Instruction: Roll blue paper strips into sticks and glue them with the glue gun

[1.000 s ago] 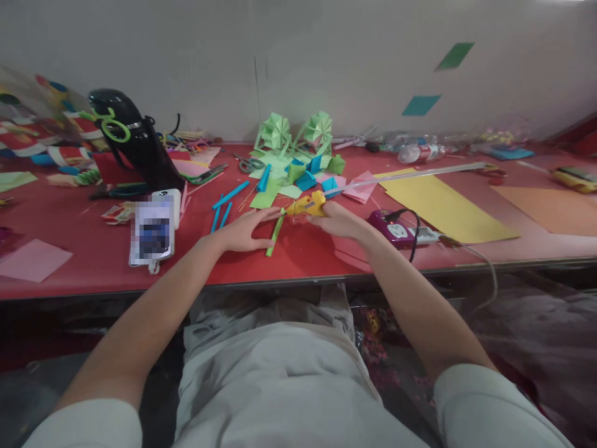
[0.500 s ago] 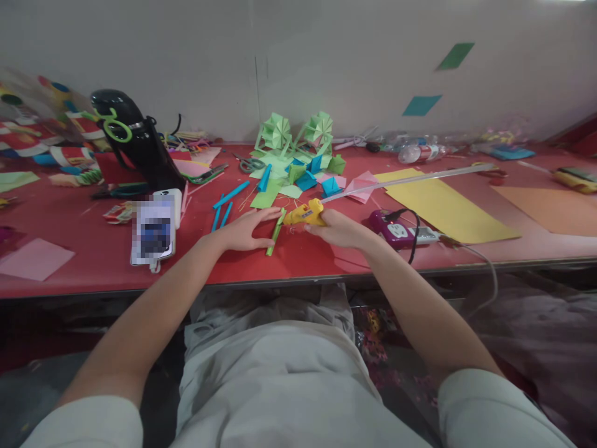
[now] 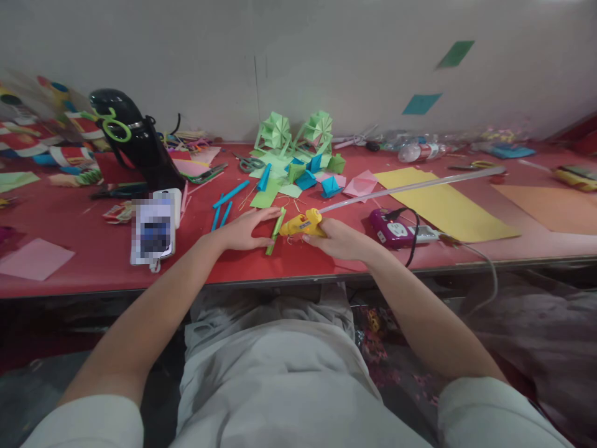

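Note:
My left hand point(image 3: 245, 230) steadies a green rolled-paper tube point(image 3: 276, 234) on the table, fingertips at its far end and thumb near its close end. In my right hand point(image 3: 341, 240) is a yellow hot glue gun point(image 3: 301, 223), gripped by its handle. The gun's nozzle meets the side of the tube about midway; whether glue is coming out is too small to see. A long clear glue stick point(image 3: 410, 188) sticks out of the gun's back, slanting away to the right. Left of the tube lie several blue paper tubes point(image 3: 232, 194).
Green folded-paper ornaments point(image 3: 276, 132) stand at the back among folded blue pieces point(image 3: 306, 180). Left are a phone point(image 3: 153, 233) and a black stand point(image 3: 135, 140). A purple power socket point(image 3: 390, 229) with cords and yellow paper point(image 3: 448, 208) lie right. The red table point(image 3: 242, 264) ends before my body.
My right hand and the glue gun have shifted slightly toward me, the nozzle moving down along the green tube. The glue stick's far end has swung a little right. My left hand stays put.

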`<state>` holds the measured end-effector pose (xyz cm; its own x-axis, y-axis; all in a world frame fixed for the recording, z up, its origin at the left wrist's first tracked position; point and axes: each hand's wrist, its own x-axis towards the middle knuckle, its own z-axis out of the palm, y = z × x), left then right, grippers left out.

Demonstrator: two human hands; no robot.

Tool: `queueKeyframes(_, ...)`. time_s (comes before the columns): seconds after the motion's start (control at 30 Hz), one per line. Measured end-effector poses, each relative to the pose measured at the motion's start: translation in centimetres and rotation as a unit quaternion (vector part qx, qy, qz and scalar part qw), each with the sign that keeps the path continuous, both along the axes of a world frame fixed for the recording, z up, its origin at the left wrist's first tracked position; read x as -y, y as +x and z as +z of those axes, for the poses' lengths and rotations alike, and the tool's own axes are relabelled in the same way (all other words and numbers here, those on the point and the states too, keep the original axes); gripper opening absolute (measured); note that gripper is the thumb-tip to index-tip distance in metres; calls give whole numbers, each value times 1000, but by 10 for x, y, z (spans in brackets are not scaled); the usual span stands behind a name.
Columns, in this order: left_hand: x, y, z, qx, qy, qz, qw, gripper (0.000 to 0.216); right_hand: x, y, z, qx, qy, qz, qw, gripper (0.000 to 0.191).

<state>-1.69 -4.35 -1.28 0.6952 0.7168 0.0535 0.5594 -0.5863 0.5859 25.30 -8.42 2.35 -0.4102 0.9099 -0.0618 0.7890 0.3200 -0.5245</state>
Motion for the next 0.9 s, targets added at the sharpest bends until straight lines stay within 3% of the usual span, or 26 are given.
queueKeyframes(0.57,-3,-3,-5,-7,21,-2,1000,85,15,-2,-1,9,-29,-1,1000,24)
queueKeyframes(0.9,-3,-3,-5,-11,21,3,1000,82,24,0,-3,-16,-31,39,999,22)
